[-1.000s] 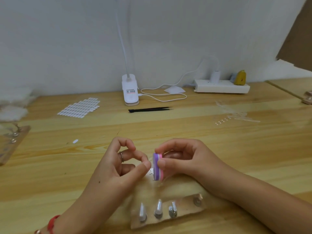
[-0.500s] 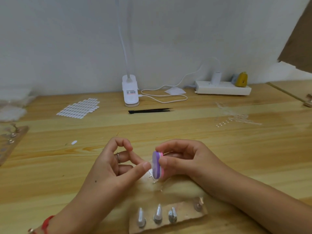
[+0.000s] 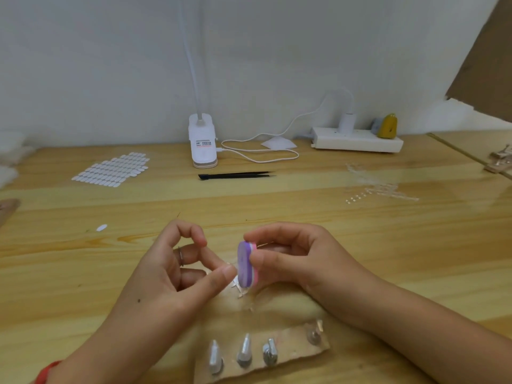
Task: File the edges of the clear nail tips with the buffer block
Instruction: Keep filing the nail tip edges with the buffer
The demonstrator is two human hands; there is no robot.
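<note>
Left hand (image 3: 177, 273): thumb and fingertip pinch a clear nail tip (image 3: 230, 265), barely visible.
Right hand (image 3: 299, 259): grips the purple-pink buffer block (image 3: 245, 264), upright, beside that tip.
Place: above the counter (image 3: 360, 245).

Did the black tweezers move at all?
No. The black tweezers still lie just in front of the lamp clip, same as before.

Tweezers (image 3: 235, 175) lie before the lamp base (image 3: 203, 146), left of the power strip (image 3: 357, 142).
</note>
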